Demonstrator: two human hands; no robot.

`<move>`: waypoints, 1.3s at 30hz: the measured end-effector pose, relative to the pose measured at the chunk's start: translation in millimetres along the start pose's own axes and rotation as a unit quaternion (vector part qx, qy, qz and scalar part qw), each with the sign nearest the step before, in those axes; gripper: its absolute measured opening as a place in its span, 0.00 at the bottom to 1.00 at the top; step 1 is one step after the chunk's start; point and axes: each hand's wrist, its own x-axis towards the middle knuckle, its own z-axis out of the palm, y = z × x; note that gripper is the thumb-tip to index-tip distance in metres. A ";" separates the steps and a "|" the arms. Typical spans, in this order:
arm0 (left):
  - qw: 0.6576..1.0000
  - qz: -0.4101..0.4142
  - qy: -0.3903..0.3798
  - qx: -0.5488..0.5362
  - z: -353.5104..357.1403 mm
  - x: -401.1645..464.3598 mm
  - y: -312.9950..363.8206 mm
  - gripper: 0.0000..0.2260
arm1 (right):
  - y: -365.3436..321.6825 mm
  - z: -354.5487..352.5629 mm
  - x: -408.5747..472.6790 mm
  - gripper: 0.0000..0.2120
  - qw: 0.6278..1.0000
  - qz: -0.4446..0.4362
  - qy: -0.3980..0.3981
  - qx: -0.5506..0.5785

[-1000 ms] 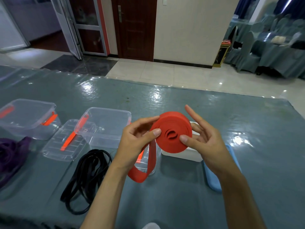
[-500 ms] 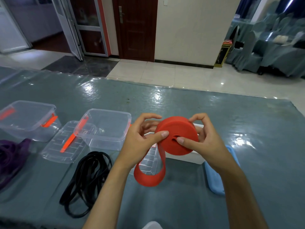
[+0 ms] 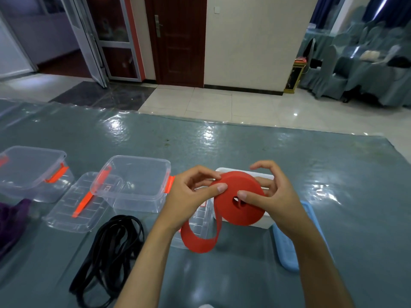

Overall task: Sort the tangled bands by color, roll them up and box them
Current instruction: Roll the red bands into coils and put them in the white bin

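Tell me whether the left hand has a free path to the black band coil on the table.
Probably yes, but not at once. The black band coil lies uncovered just left of the left forearm, nothing between them. The left hand, though, is pinching the red rolled band with the right hand.

Far beyond the hands stands a dark brown wooden door [image 3: 178, 41] in a cream wall [image 3: 251, 41]. Beyond and right of them, grey-blue fabric-covered chairs [image 3: 360, 70] crowd a glossy pale tiled floor [image 3: 222, 103].
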 end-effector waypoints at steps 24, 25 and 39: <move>0.998 -0.055 -0.028 -0.017 1.5 23.8 -24.4 0.19 | 28.0 -9.8 30.0 0.25 0.998 0.045 -0.011 0.037; 0.998 -0.052 -0.018 -0.024 2.4 22.8 -25.9 0.18 | 27.8 -9.7 30.0 0.25 0.999 0.035 -0.013 0.038; 0.996 -0.063 0.057 -0.033 7.9 -11.1 -39.2 0.11 | 42.3 23.1 13.9 0.10 0.985 0.023 0.146 0.091</move>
